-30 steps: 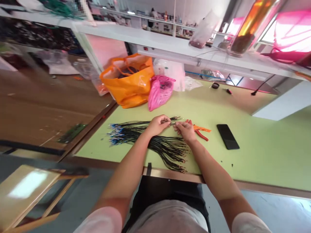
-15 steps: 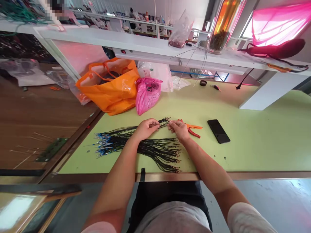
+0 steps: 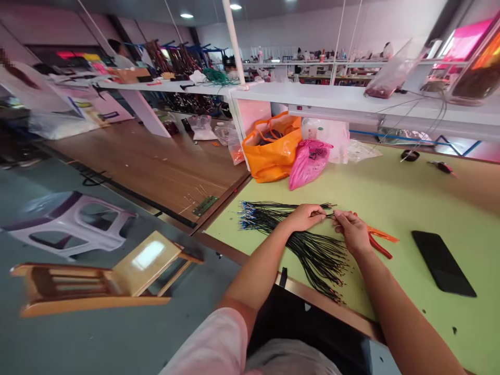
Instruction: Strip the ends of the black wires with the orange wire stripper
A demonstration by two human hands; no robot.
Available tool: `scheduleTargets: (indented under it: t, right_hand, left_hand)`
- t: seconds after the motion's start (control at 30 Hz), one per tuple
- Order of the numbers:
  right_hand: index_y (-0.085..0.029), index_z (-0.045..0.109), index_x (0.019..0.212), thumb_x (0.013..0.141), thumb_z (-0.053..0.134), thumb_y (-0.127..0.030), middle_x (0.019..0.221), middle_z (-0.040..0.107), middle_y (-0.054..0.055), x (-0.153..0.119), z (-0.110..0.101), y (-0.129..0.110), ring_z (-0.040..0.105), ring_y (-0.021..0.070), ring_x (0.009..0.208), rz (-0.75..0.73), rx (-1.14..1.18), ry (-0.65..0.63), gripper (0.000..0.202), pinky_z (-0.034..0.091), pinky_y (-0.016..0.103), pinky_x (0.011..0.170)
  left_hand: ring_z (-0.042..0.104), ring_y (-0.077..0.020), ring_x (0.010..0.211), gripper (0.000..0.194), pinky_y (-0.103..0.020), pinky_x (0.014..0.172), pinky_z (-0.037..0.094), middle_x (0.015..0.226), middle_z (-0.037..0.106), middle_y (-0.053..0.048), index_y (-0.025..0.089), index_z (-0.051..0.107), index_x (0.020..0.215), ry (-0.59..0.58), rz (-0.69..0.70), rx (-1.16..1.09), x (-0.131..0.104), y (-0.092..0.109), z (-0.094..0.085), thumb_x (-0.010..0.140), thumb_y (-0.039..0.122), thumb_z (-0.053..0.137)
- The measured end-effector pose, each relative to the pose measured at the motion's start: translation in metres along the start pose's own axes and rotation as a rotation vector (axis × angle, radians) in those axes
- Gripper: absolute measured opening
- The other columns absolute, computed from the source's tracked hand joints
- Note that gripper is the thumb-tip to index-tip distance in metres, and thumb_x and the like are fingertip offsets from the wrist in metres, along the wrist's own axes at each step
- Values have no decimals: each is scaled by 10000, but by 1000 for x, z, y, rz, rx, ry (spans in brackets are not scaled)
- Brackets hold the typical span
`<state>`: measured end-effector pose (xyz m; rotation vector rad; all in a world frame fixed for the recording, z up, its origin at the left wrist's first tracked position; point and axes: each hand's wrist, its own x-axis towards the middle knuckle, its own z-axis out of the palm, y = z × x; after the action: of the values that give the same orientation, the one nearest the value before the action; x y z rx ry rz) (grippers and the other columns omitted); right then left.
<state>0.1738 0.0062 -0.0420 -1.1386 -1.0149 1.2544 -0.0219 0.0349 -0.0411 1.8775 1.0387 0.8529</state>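
Observation:
Many thin black wires (image 3: 318, 258) lie in a bundle on the green tabletop, blue at their left ends and with small coppery tips at the right. Over the upper part of the bundle, my left hand (image 3: 307, 216) pinches a black wire (image 3: 329, 215) between thumb and fingers. My right hand (image 3: 352, 229) is closed at the right end of that wire, its fingertips a short gap from the left. Pliers with orange and red handles (image 3: 379, 240) lie just beyond my right hand, their head partly hidden by it.
A black phone (image 3: 444, 263) lies to the right. Behind the wires stand an orange bag (image 3: 273, 153) and a pink plastic bag (image 3: 310, 162). A white shelf (image 3: 332, 99) spans the back. On the floor at left are a wooden chair (image 3: 97, 286) and a plastic stool (image 3: 78, 224).
The view has swung to the left, bringing the chair, the stool and more of the workshop into sight. Both hands stay by the wire ends, still pinching.

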Motion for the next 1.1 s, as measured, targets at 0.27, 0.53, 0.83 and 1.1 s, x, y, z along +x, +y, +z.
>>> scheduleTargets:
  t: [0.27, 0.53, 0.83, 1.1]
  right_hand:
    - [-182, 745, 808, 648, 934, -570, 717, 693, 30, 5, -15, -12, 529, 111, 544, -109, 66, 146, 460, 415, 260, 482]
    - [-173, 784, 971, 614, 935, -646, 728, 700, 36, -4, -12, -15, 562, 128, 573, 7, -106, -79, 612, 414, 240, 472]
    - [-196, 770, 805, 694, 875, -668, 674, 696, 43, -1, -18, -5, 539, 152, 547, -106, -220, -64, 496, 448, 300, 528]
    - [-184, 772, 908, 759, 838, -622, 817, 785, 89, 3, -37, -35, 666, 179, 649, -122, -330, 113, 468, 534, 305, 615]
  left_hand:
    - [692, -177, 838, 218, -272, 803, 506, 956, 795, -57, 164, 772, 992, 6, -31, 83, -2, -3, -5, 933, 332, 646]
    - [671, -169, 814, 180, -268, 795, 510, 910, 774, -55, 161, 750, 954, 47, 18, 20, -3, 2, -1, 918, 304, 648]
    - [598, -135, 687, 258, -245, 687, 463, 748, 698, 2, 167, 753, 1014, -15, 4, -29, -2, 9, 2, 943, 385, 635]
    - [706, -184, 790, 251, -281, 769, 521, 872, 792, -66, 162, 726, 997, 24, -6, -48, -5, 11, -3, 930, 371, 603]
